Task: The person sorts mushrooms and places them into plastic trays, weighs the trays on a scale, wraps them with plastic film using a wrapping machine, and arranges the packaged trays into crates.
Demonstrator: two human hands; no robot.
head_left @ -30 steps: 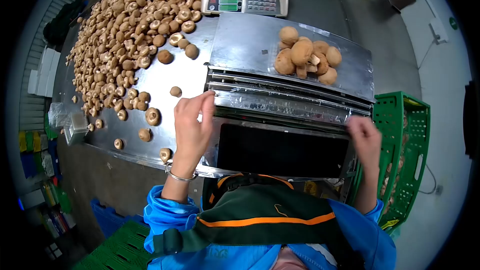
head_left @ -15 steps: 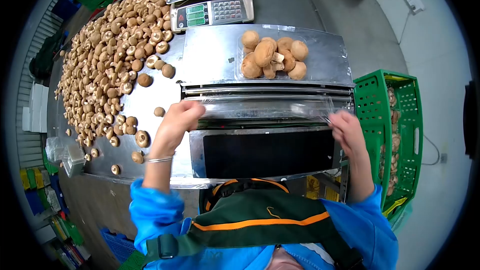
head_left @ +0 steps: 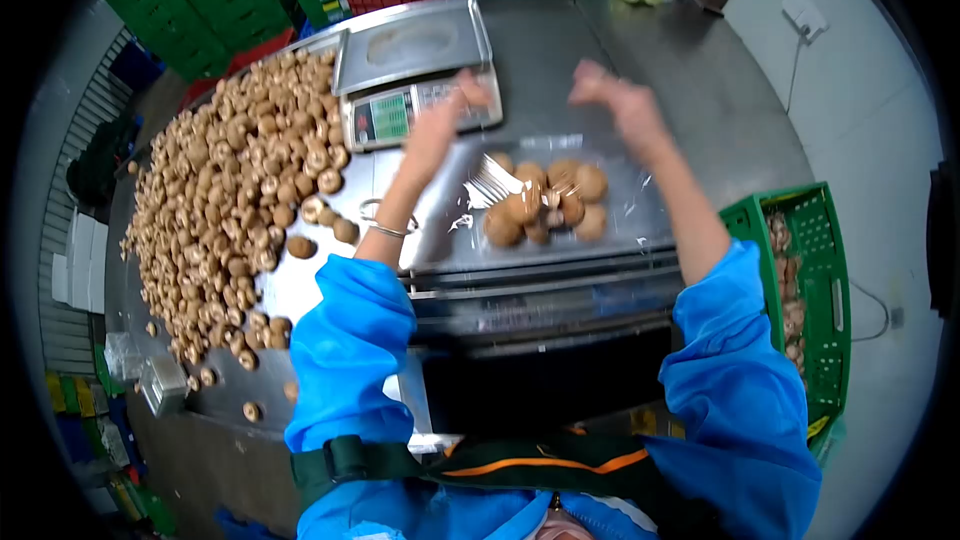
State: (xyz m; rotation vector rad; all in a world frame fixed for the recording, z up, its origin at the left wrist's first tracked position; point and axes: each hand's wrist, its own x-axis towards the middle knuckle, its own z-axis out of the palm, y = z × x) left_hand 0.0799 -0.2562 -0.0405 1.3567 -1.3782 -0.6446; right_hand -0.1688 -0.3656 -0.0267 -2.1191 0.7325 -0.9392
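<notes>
The little bunch of mushrooms sits on a metal plate, nearer the person's tummy than either hand. Shiny clear film lies over it. The left hand and right hand are up past the bunch. Their fingers look bent, but they're too blurry for me to tell if they pinch the film. I think this is the covering step; next, the film needs pulling flat and tight. Beside the left hand is a scale; farther left, a big mushroom heap.
</notes>
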